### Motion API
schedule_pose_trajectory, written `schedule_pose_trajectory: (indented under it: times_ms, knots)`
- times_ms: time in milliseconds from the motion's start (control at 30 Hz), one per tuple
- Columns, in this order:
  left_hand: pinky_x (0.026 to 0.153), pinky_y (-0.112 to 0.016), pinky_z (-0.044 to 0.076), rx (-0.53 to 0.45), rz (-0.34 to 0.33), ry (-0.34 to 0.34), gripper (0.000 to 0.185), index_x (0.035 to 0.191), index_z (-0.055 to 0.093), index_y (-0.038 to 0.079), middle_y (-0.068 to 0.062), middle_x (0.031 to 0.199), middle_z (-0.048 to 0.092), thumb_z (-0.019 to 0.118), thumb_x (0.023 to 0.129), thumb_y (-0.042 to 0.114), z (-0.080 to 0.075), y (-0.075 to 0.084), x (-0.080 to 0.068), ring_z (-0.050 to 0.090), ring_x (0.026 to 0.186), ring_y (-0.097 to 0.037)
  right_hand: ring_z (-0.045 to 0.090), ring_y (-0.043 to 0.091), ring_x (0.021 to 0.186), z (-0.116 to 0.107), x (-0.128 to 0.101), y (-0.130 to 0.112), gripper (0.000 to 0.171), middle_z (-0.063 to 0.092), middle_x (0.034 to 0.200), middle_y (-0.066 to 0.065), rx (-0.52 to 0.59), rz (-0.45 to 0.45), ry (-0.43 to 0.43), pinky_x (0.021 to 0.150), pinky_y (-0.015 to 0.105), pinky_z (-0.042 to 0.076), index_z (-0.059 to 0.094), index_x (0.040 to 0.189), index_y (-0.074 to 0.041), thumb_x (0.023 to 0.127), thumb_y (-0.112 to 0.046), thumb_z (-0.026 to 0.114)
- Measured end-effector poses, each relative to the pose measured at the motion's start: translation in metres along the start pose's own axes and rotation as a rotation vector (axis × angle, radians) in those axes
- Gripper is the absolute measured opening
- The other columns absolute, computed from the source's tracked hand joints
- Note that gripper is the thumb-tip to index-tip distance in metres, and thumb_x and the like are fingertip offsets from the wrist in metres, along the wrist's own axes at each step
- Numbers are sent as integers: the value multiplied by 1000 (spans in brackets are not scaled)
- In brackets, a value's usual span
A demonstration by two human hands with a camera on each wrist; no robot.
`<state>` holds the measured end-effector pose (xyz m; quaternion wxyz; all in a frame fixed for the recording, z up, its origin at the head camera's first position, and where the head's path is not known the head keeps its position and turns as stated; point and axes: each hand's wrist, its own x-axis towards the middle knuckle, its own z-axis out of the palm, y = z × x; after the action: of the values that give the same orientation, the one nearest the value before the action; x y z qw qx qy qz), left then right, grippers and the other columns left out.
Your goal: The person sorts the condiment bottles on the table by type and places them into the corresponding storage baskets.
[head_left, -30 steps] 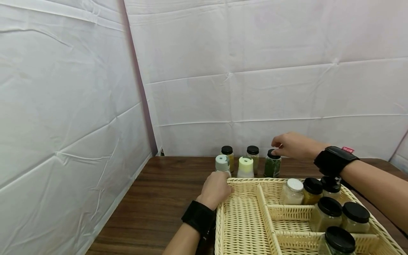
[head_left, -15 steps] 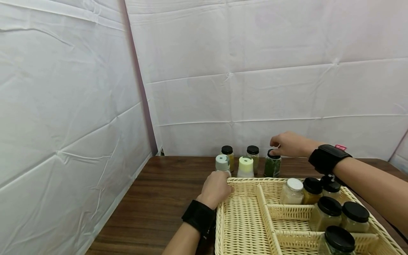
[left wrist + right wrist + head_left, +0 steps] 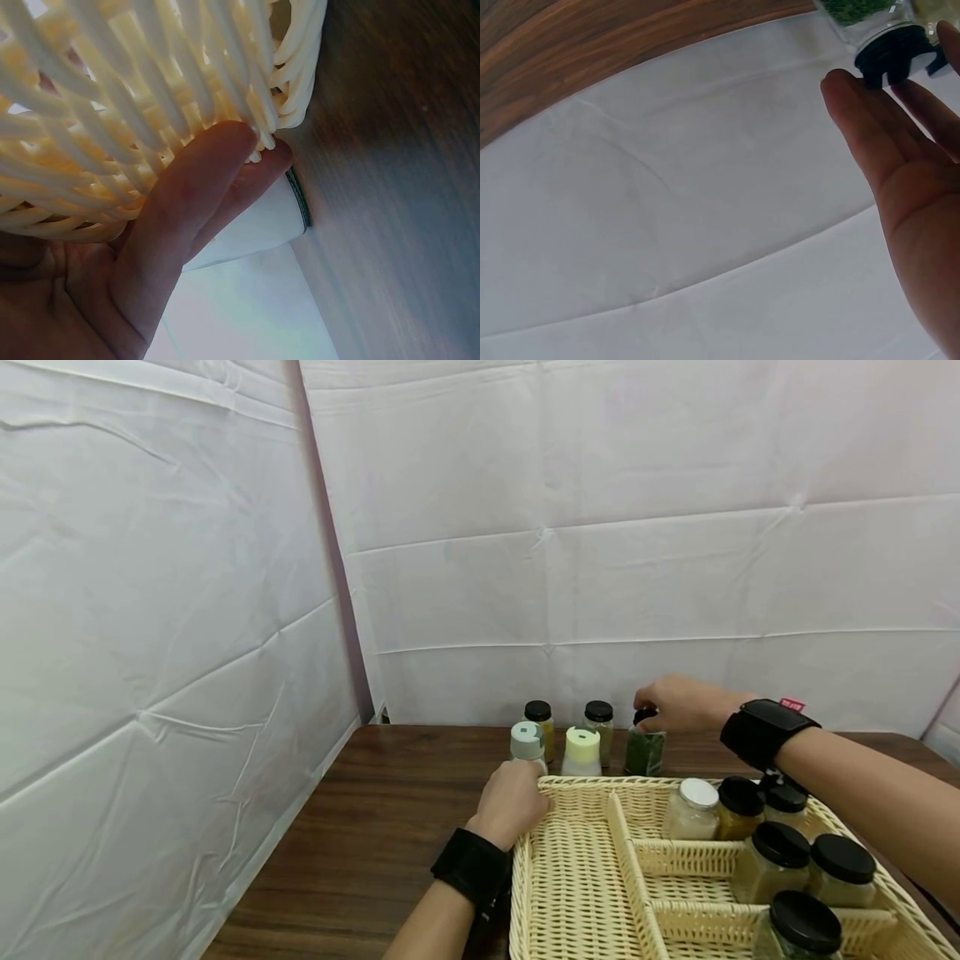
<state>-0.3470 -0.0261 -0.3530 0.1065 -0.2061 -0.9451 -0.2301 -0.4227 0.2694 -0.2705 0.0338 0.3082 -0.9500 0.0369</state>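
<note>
A green herb jar [image 3: 645, 753] with a black lid stands on the brown table [image 3: 390, 810], just behind the wicker basket [image 3: 577, 783]. My right hand [image 3: 675, 706] sits on top of it. In the right wrist view its fingers [image 3: 855, 105] close round the black lid [image 3: 891, 56]. My left hand [image 3: 513, 802] rests on the basket's far left corner. In the left wrist view its fingers [image 3: 195, 195] lie straight against the woven wall [image 3: 150, 75].
To the left of the herb jar stand a grey-capped bottle [image 3: 527, 743], a yellow-capped bottle [image 3: 582, 752] and two black-lidded jars [image 3: 537, 717] behind them. The basket's right compartments hold several jars [image 3: 780, 856]. White sheets wall in the left and back.
My right hand has sunk from just above the green herb jar onto its lid. My left hand has stayed at the basket's corner.
</note>
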Motion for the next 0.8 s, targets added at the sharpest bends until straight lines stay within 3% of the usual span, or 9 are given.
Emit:
schedule_pose_trajectory:
  times_ms: [433, 800]
  knots:
    - [76, -37, 59, 11, -11, -6, 26, 114, 78, 3, -12, 103, 77, 85, 91, 13, 1, 1, 2, 74, 94, -29, 70, 31, 94, 4, 2, 5, 39, 72, 103, 9, 3, 8, -34, 83, 49, 57, 69, 122, 7, 98, -22, 79]
    - [74, -37, 58, 9, -14, -3, 24, 113, 78, 4, -11, 101, 77, 84, 91, 11, 3, 2, 3, 74, 92, -28, 69, 39, 103, 11, 0, 11, 48, 71, 110, 13, 63, 41, -52, 86, 52, 55, 64, 130, 10, 98, -22, 80]
